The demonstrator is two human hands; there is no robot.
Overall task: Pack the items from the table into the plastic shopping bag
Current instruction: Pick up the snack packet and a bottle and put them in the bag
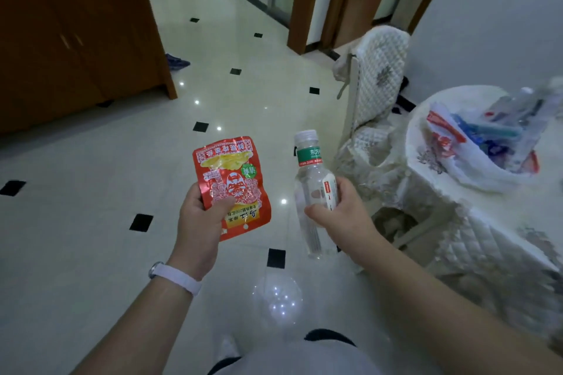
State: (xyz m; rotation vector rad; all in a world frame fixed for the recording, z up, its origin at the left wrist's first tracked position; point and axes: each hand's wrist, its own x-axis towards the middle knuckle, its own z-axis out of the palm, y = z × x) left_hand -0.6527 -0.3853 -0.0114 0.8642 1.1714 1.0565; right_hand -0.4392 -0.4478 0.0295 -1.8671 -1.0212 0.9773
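Left hand: gripping a red snack packet by its lower part, with the thumb lying across the printed front and the other fingers curling behind it.
Snack packet: being held out in the air above the floor, well apart from the table, standing almost upright and leaning a little to the right, with its print turned upside down.
Right hand: closing around the middle of a clear water bottle, with the thumb on the near side and the fingers wrapping the side with the white and red sticker.
Water bottle: being held upright and slightly tilted, white cap at the top and green label under the neck, hanging in the air just beside the packet and left of the table edge.
Plastic bag: lying open on the table, close to its rounded edge on the chair side, holding red and blue things too blurred for naming.
Table: standing at the right, wearing a white quilted cloth.
Chair: standing just beside the table edge, wearing a white quilted cover too.
Wristband: sitting white around the left wrist.
Floor: showing glossy pale tiles with small black squares, reflecting lamps.
Cabinet: standing brown and wooden at the upper left, well apart from the table.
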